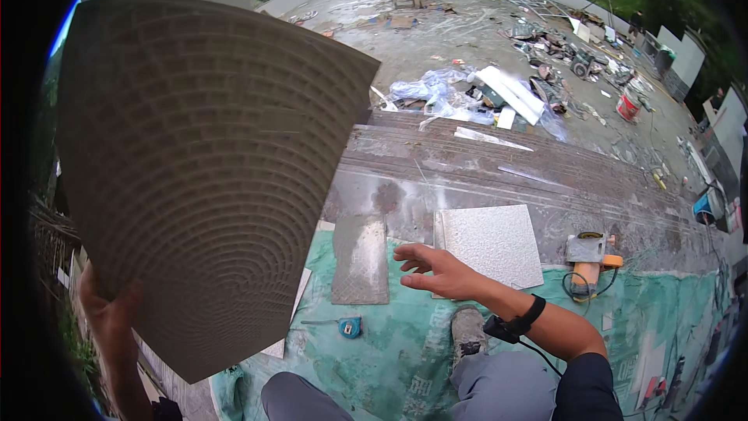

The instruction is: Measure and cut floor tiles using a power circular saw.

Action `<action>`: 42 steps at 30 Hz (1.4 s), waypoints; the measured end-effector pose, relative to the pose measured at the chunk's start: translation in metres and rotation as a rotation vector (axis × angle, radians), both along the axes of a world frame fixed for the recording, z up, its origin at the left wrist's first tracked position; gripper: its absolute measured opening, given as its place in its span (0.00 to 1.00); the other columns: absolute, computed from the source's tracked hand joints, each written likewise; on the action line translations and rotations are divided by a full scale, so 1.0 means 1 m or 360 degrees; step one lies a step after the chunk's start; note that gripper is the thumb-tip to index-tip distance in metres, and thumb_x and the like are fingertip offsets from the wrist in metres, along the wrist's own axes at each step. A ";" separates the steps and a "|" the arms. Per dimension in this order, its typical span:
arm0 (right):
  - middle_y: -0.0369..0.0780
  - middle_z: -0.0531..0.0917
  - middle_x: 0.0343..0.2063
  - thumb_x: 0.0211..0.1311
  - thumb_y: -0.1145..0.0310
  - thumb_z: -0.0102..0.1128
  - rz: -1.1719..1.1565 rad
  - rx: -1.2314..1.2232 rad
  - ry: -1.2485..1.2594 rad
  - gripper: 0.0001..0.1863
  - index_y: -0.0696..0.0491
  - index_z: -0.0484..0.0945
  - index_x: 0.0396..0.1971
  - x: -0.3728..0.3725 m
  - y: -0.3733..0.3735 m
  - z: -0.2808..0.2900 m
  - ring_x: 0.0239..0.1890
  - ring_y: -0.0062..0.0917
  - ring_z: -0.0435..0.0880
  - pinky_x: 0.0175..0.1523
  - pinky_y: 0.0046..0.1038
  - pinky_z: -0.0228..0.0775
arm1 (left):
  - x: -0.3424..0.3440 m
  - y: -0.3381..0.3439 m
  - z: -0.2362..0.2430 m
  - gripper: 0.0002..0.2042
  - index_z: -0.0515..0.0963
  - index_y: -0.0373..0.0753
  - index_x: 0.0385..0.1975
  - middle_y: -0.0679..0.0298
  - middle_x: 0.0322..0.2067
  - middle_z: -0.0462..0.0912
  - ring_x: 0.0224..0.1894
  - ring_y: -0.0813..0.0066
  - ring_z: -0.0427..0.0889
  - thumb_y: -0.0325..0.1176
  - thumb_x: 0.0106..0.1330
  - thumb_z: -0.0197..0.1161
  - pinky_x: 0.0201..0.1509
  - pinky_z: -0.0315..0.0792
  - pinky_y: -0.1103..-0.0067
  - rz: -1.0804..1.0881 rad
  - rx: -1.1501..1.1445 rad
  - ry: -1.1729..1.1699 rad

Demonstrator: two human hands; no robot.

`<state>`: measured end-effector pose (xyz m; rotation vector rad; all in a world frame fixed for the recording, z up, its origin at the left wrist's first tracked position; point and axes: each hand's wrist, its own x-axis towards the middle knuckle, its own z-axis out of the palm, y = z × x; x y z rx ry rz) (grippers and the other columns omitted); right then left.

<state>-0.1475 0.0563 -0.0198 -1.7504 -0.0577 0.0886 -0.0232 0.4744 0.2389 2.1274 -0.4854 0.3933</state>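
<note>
Gripping the large ribbed tile (210,179) at its lower left edge, the left hand (109,316) holds it raised; the right hand (440,271), open and empty, hovers just right of it.

1 white tile (492,243) and 1 narrow grey strip (360,261) lie on green sheeting (374,359); blue tape measure (350,327), orange grinder (588,265) nearby.

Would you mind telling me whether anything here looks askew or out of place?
The large tile is held tilted in the air by the left hand alone, ribbed back toward the camera. The right hand is open and holds nothing. Crumpled plastic sheeting and scattered debris litter the concrete beyond.
</note>
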 end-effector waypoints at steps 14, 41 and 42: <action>0.38 0.83 0.48 0.64 0.63 0.68 -0.0392 0.1137 -0.0395 0.24 0.59 0.75 0.55 -0.027 -0.009 0.011 0.50 0.19 0.79 0.56 0.25 0.71 | 0.041 -0.159 -0.066 0.28 0.67 0.28 0.59 0.55 0.53 0.79 0.54 0.69 0.79 0.35 0.63 0.68 0.64 0.67 0.72 -0.0712 -0.0587 0.0316; 0.43 0.78 0.16 0.58 0.72 0.66 -0.0692 -0.0682 -0.0719 0.12 0.55 0.78 0.42 -0.089 -0.034 0.064 0.19 0.39 0.80 0.25 0.36 0.69 | 0.034 -0.223 -0.327 0.21 0.67 0.44 0.60 0.62 0.50 0.79 0.58 0.68 0.76 0.39 0.70 0.63 0.67 0.68 0.62 -0.0998 -0.1380 0.1433; 0.42 0.77 0.16 0.58 0.73 0.65 -0.0650 -0.0753 -0.0711 0.12 0.55 0.78 0.41 -0.090 -0.034 0.064 0.19 0.38 0.80 0.25 0.36 0.69 | 0.031 -0.224 -0.329 0.21 0.67 0.44 0.60 0.62 0.50 0.79 0.58 0.68 0.76 0.39 0.70 0.63 0.67 0.68 0.62 -0.1054 -0.1389 0.1436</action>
